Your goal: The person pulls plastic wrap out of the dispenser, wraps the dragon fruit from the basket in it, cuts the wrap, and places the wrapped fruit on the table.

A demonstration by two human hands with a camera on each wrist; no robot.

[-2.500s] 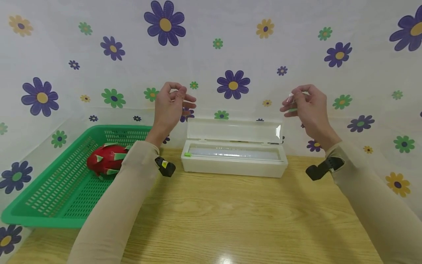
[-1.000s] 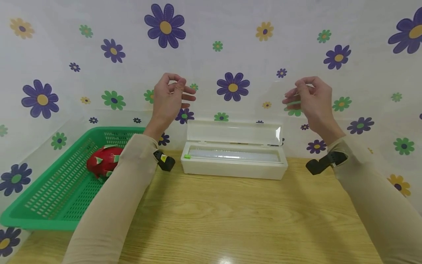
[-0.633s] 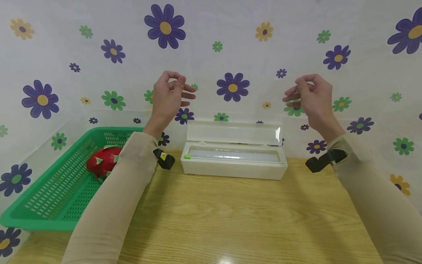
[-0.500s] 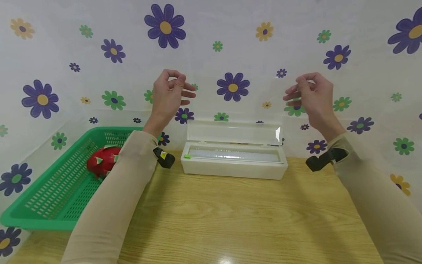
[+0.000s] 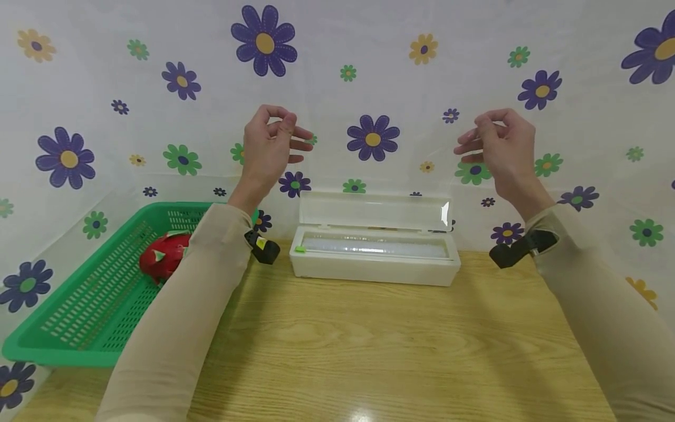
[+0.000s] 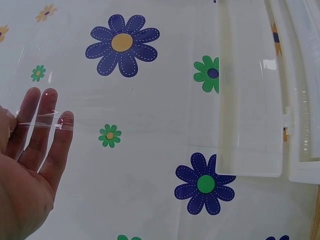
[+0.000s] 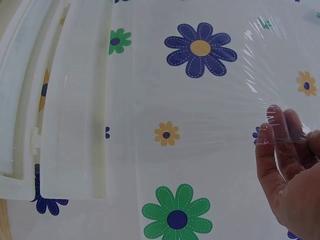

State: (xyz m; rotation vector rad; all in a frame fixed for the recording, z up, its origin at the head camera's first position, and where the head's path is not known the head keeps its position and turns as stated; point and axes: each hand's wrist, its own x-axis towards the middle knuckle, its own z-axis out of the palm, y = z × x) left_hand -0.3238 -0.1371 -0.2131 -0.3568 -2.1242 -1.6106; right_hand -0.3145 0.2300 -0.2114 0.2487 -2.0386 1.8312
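Clear plastic wrap [image 7: 250, 57], creased and shiny, spans the air between my two hands. In the head view my left hand [image 5: 265, 143] pinches one end of it between thumb and index finger, the other fingers spread behind the film. At the opposite end, my right hand [image 5: 508, 146] pinches the sheet in the same way. Both hands are raised well above the table, in front of the flowered backdrop. Below and between them stands a white wrap dispenser box [image 5: 374, 274], its lid [image 5: 374, 212] tipped back and a roll of wrap [image 5: 369, 246] inside.
A green slotted basket [image 5: 63, 356] sits at the left with a red dragon fruit [image 5: 162, 257] in it, partly behind my left sleeve. A small green slider [image 5: 300, 249] is on the box's left end. The wooden table [image 5: 369, 346] extends toward me.
Both hands have risen gradually with the wrap, and the right hand has also shifted a little outward. The box, basket and dragon fruit stay in place.
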